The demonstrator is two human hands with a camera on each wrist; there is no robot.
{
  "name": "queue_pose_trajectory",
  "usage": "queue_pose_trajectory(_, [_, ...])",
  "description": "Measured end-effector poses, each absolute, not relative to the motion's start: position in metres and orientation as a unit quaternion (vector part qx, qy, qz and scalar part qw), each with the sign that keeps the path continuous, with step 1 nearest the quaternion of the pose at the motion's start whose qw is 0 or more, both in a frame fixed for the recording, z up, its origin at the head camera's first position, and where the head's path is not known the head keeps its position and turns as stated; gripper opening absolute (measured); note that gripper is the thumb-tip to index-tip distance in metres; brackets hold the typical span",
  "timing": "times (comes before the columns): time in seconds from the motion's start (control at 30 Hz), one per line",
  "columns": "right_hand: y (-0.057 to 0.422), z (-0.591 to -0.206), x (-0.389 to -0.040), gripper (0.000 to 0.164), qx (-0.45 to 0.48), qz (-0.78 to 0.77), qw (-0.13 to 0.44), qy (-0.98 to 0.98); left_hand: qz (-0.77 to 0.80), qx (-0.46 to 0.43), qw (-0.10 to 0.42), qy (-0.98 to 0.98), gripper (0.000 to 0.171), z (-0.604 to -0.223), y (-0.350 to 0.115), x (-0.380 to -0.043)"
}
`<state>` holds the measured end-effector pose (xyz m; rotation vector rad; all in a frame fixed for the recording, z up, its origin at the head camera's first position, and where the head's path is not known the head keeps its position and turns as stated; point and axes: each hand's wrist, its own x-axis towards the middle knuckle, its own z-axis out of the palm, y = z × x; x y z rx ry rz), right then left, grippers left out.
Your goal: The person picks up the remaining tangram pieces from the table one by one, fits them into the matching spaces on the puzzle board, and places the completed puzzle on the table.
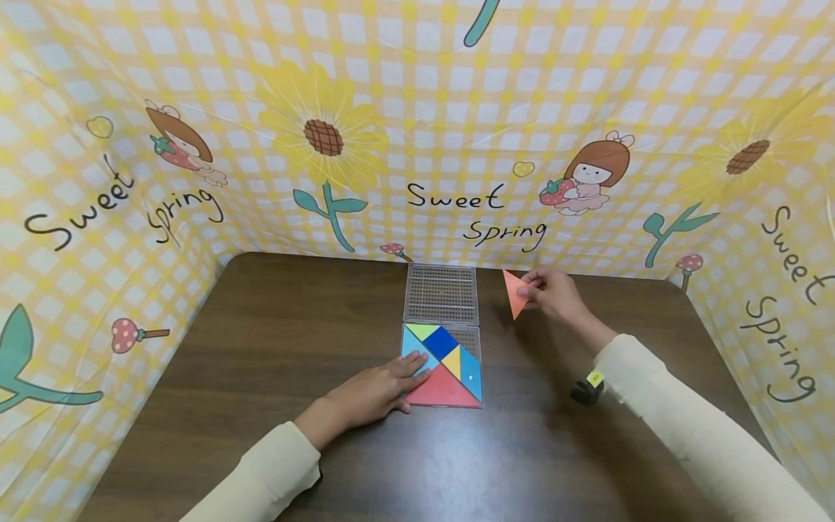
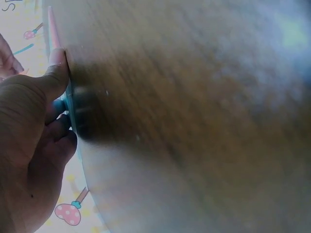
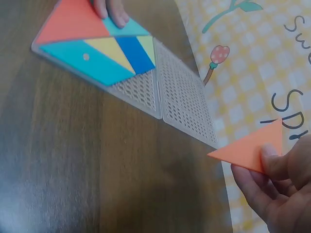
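A clear hinged tangram case lies unfolded on the table, one half filled with pieces: a red triangle (image 1: 445, 388), a light blue triangle (image 1: 412, 346), a dark blue square (image 1: 440, 343), a yellow triangle (image 1: 451, 362), a blue parallelogram (image 1: 470, 373) and a green triangle (image 1: 422, 330). My left hand (image 1: 385, 383) rests its fingers on the light blue and red triangles at the case's left side. Right of the case, my right hand (image 1: 553, 293) pinches an orange triangle (image 3: 252, 146) between thumb and fingers, raised off the table. Perforated floor shows at the filled half's far right corner.
The case's far half (image 1: 442, 293) holds no pieces and shows its perforated surface, close to the cloth backdrop (image 1: 443, 145). A small black object with a yellow label (image 1: 589, 389) is at the right sleeve. Brown wooden table (image 1: 313, 312) surrounds the case.
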<state>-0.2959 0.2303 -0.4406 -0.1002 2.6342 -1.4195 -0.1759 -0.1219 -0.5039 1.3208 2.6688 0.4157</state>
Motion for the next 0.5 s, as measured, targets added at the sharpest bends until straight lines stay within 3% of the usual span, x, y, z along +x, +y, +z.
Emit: queue_pose_trajectory(0.5, [0.199,-0.444,-0.297,0.024,-0.025,-0.530,0.104,0.841,0.140,0.443,0.060,0.883,0.061,-0.502,-0.122,-0.175])
